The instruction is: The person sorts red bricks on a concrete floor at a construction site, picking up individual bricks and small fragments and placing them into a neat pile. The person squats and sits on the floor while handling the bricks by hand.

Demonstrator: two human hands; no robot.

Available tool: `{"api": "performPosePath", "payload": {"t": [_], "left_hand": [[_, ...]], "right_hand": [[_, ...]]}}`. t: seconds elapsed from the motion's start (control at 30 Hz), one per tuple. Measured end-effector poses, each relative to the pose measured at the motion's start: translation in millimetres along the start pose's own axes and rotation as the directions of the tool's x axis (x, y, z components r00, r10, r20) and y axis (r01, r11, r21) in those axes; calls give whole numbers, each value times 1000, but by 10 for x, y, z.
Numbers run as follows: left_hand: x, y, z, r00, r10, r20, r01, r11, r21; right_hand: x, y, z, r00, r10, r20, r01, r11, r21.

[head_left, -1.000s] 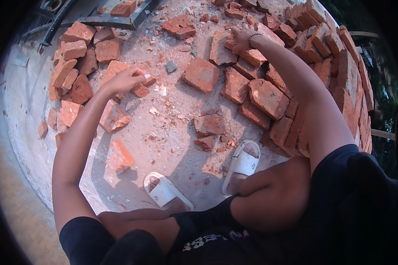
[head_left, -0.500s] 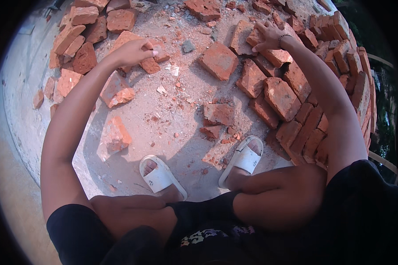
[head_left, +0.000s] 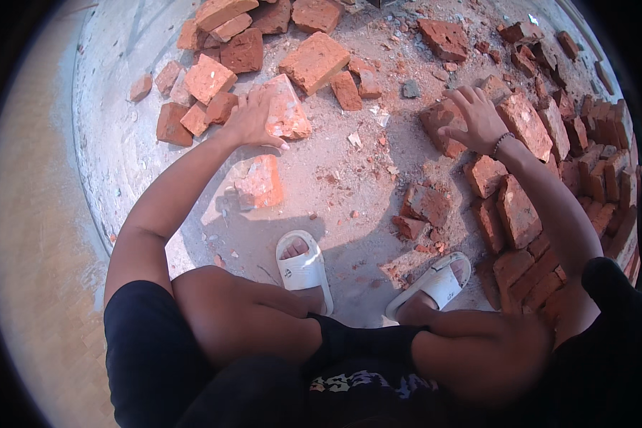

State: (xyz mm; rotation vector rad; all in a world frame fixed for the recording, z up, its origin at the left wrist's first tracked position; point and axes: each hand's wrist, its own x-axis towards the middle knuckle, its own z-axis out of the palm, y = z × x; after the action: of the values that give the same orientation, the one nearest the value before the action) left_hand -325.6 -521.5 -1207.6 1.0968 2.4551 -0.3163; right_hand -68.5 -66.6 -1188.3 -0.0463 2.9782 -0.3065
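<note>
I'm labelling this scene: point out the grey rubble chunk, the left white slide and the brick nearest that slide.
Grey rubble chunk [head_left: 411,88], head view: its middle.
Left white slide [head_left: 305,273], head view: strap.
Brick [head_left: 261,179], head view: upper face.

The left hand [head_left: 251,118], fingers spread, is at a pale-faced brick [head_left: 289,108] left of upper centre. The right hand [head_left: 476,120] spreads over a reddish brick [head_left: 436,127], upper right. White sandals [head_left: 305,272] show at lower centre.
</note>
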Motion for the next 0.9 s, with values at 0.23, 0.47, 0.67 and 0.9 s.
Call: {"api": "performPosePath", "payload": {"t": [0.23,0.47,0.67,0.9], "left_hand": [[325,69,-33,992,128,-2,-126,974,188],[143,517,-50,999,28,-37,-44,831,-554],[-277,1839,-399,988,115,-104,-155,755,-637],[234,2945,-1091,974,145,-172,-204,892,-403]], "right_hand": [[-552,-1288,247,830,-410,379,372,912,174],[-808,-1376,208,832,-240,501,-29,881,471],[-318,-1436,-102,915,388,109,-352,639,684],[15,-385,-906,753,109,649,-432,826,362]]}}
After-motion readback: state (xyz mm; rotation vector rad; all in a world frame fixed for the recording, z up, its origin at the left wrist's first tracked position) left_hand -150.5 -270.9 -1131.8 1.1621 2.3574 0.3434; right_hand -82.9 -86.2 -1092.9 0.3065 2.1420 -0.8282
